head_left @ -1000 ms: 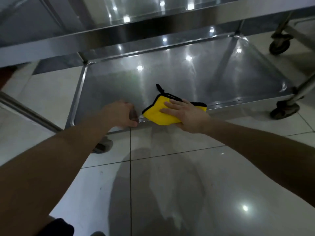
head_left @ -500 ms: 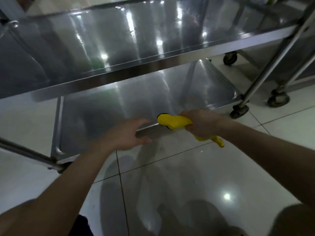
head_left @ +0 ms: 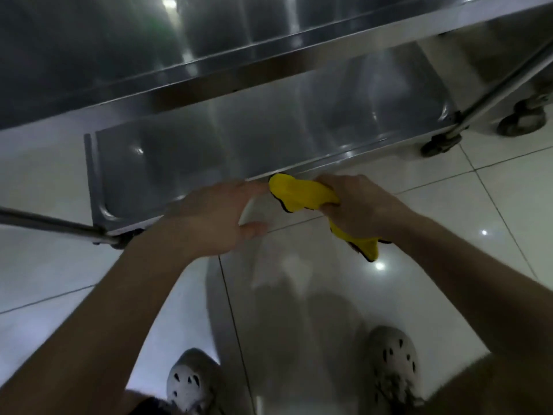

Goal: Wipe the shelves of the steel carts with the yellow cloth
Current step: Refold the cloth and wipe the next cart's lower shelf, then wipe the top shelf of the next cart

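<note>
1. Two hands hover just in front of the near edge of the steel cart's lower shelf [head_left: 239, 139], above the tiled floor [head_left: 449, 220].
2. Your right hand [head_left: 359, 205] has its fingers curled tight round the bunched yellow cloth [head_left: 302, 191]. One end pokes out toward the shelf's near edge and the other hangs below your fist.
3. Your left hand [head_left: 209, 217] holds nothing, with fingers straight and thumb spread. Its fingertips sit just beside the cloth's upper end, and you cannot tell whether they touch it.
</note>
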`<act>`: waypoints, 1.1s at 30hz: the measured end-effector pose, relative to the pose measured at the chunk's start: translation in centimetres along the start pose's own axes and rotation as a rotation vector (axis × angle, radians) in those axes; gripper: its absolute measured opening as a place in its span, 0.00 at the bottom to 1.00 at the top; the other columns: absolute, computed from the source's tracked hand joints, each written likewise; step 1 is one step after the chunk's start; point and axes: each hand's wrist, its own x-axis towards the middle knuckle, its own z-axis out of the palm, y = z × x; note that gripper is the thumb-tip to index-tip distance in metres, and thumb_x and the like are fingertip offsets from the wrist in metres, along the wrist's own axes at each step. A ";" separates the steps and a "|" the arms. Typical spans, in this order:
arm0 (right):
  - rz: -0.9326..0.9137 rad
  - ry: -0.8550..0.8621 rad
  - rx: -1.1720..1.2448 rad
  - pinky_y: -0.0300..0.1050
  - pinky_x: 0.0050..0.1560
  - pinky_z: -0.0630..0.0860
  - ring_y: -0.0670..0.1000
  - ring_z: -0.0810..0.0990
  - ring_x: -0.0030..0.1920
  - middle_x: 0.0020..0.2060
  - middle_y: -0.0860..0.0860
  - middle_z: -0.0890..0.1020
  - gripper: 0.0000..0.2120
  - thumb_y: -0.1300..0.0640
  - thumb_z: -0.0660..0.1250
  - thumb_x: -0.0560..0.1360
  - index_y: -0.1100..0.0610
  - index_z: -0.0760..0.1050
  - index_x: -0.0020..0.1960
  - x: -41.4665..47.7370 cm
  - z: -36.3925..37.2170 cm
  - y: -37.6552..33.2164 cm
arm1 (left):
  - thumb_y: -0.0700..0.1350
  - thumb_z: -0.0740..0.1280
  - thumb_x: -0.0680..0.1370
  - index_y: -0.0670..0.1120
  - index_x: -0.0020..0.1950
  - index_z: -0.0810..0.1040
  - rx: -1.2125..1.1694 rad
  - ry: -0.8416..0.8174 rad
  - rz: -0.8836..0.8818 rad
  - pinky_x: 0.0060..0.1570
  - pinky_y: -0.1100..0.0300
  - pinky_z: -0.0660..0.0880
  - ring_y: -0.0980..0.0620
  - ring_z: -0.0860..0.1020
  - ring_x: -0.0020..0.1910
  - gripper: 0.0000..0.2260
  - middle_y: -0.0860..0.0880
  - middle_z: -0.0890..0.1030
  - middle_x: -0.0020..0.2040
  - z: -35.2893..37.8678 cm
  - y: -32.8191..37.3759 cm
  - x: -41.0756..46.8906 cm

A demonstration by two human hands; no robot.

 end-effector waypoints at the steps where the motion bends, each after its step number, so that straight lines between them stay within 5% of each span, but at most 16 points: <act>1: 0.030 0.028 0.049 0.44 0.38 0.72 0.53 0.82 0.45 0.44 0.46 0.80 0.14 0.59 0.66 0.83 0.43 0.77 0.64 -0.6 0.5 0.3 | 0.66 0.67 0.81 0.63 0.86 0.60 -0.055 0.010 -0.021 0.75 0.44 0.70 0.42 0.71 0.78 0.34 0.49 0.71 0.81 0.0 0.6 -0.8; 4: 0.104 0.092 0.188 0.42 0.36 0.70 0.48 0.79 0.40 0.45 0.48 0.81 0.15 0.55 0.66 0.82 0.44 0.76 0.67 -2.6 2.3 1.0 | 0.67 0.65 0.80 0.59 0.84 0.66 -0.200 0.070 -0.118 0.76 0.44 0.71 0.45 0.73 0.76 0.33 0.50 0.74 0.79 0.2 2.2 -3.8; 10: 0.393 0.013 0.925 0.63 0.65 0.81 0.59 0.83 0.62 0.66 0.53 0.82 0.17 0.50 0.68 0.85 0.45 0.72 0.73 -8.8 3.7 0.2 | 0.53 0.74 0.82 0.51 0.75 0.78 -0.648 0.108 -0.321 0.69 0.46 0.78 0.54 0.82 0.63 0.22 0.52 0.84 0.64 1.2 9.0 -10.1; 16: 0.566 0.061 1.548 0.54 0.46 0.87 0.55 0.90 0.53 0.67 0.54 0.83 0.11 0.52 0.62 0.88 0.44 0.76 0.69 -17.0 -1.1 -3.1 | 0.59 0.78 0.77 0.53 0.65 0.83 -0.724 0.011 -0.430 0.58 0.54 0.80 0.58 0.81 0.53 0.20 0.56 0.84 0.54 -3.0 19.7 -15.8; 20: 0.704 0.053 1.569 0.64 0.66 0.81 0.61 0.87 0.61 0.61 0.56 0.87 0.18 0.50 0.66 0.86 0.53 0.76 0.74 -23.3 -8.9 -5.8 | 0.65 0.78 0.74 0.58 0.63 0.79 -0.844 -0.026 -0.562 0.41 0.73 0.72 0.64 0.81 0.48 0.22 0.58 0.85 0.51 -9.1 27.5 -17.3; 24: 0.652 -0.020 1.545 0.67 0.71 0.77 0.61 0.84 0.65 0.64 0.57 0.86 0.20 0.51 0.69 0.85 0.55 0.76 0.74 -29.6 -17.2 -6.8 | 0.49 0.81 0.77 0.46 0.55 0.83 -1.102 0.103 -0.663 0.45 0.63 0.74 0.55 0.82 0.47 0.13 0.51 0.85 0.48 -15.6 33.1 -18.6; 29: 0.503 -0.055 1.424 0.60 0.73 0.74 0.51 0.81 0.69 0.67 0.50 0.85 0.14 0.52 0.69 0.85 0.52 0.78 0.70 -35.4 -25.2 -5.6 | 0.37 0.77 0.77 0.43 0.46 0.77 -1.007 0.210 -0.528 0.35 0.62 0.74 0.59 0.75 0.33 0.10 0.56 0.78 0.35 -22.5 38.6 -19.2; 33: 0.447 0.011 0.851 0.62 0.66 0.80 0.56 0.85 0.59 0.56 0.53 0.88 0.05 0.52 0.72 0.82 0.53 0.84 0.55 -38.7 -30.1 -2.5 | 0.35 0.76 0.77 0.46 0.50 0.74 -0.901 0.293 -0.383 0.45 0.50 0.83 0.46 0.84 0.43 0.13 0.49 0.85 0.44 -26.7 43.4 -19.0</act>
